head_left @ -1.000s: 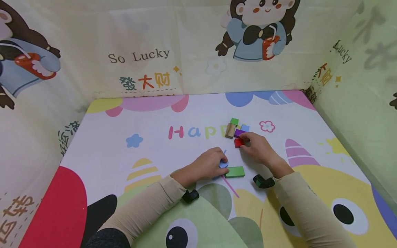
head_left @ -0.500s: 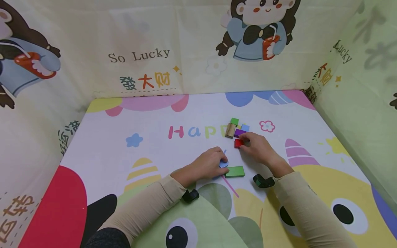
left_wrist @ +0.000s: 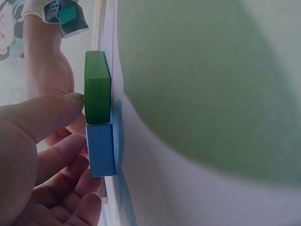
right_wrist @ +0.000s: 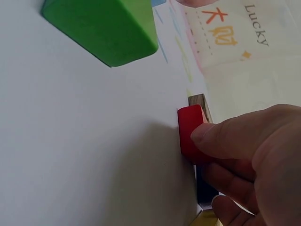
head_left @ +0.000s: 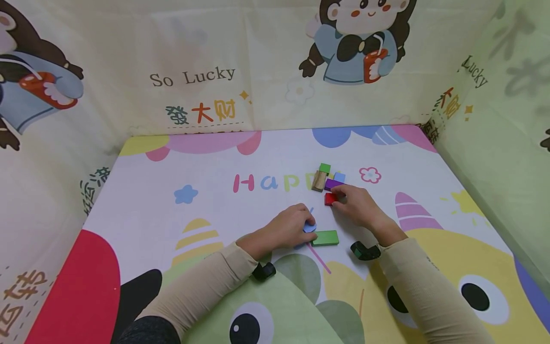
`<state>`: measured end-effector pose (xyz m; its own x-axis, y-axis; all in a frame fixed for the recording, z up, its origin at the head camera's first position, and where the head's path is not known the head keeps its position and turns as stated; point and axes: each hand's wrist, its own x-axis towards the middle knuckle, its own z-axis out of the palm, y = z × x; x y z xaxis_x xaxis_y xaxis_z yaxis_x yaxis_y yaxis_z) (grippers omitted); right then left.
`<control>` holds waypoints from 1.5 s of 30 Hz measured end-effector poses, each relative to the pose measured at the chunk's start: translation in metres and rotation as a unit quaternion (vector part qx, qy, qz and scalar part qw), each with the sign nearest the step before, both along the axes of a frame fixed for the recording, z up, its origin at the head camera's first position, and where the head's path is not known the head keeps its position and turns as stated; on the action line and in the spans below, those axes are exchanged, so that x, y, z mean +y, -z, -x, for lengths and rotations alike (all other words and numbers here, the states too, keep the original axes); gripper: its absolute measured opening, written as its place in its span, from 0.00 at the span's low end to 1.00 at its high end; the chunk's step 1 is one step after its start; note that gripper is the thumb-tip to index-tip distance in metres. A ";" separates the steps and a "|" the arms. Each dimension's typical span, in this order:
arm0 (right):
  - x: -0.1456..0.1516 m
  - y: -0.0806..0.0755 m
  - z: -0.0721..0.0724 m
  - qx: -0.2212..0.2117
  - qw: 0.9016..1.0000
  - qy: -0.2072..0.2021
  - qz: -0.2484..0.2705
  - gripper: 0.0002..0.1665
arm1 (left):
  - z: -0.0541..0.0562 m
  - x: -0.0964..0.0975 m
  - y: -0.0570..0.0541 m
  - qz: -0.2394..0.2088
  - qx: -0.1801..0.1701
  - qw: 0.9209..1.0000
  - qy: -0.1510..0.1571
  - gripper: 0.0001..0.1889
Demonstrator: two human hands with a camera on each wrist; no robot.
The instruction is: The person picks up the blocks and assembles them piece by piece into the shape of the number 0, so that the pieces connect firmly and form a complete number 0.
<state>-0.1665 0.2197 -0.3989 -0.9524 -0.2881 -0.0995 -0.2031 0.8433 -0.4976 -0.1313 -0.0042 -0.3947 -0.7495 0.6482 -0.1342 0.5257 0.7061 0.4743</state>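
By the right hand point(head_left: 356, 205), the red block point(head_left: 330, 199) is pinched between thumb and bent fingers, the gap being no wider than the block. By the left hand point(head_left: 289, 228), whose thumb and fingers are bent and slightly parted, the long green block point(head_left: 325, 238) is touched near its left end with the thumb; the blue block point(left_wrist: 101, 150), set against that same end, is reached by the fingers, though whether either is gripped cannot be told. The red block is held beyond the long green block, apart from it. Farther beyond the long green block, a close group is formed by the purple block point(head_left: 333, 184), the wooden block point(head_left: 318, 181), the light blue block point(head_left: 339, 177) and the small green block point(head_left: 324, 168), the last being placed farthest from it. The white table point(head_left: 266, 160), printed with coloured figures, is seen all around the long green block, and a printed cloth point(head_left: 266, 57) is hung well beyond it.
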 end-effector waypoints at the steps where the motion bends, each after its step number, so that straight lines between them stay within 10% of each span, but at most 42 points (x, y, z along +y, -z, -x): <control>1: 0.000 0.000 0.000 0.001 1.000 -0.001 0.001 0.26 | 0.000 0.000 0.000 0.001 -0.001 1.000 0.000 0.18; 45: 0.007 -0.001 -0.009 0.021 0.999 -0.001 0.033 0.24 | 0.000 0.000 0.000 0.000 0.000 1.000 0.000 0.17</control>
<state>-0.1570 0.2265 -0.3981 -0.9549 -0.2941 -0.0408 -0.2259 0.8086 -0.5433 -0.1311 -0.0039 -0.3947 -0.7497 0.6482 -0.1336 0.5257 0.7058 0.4748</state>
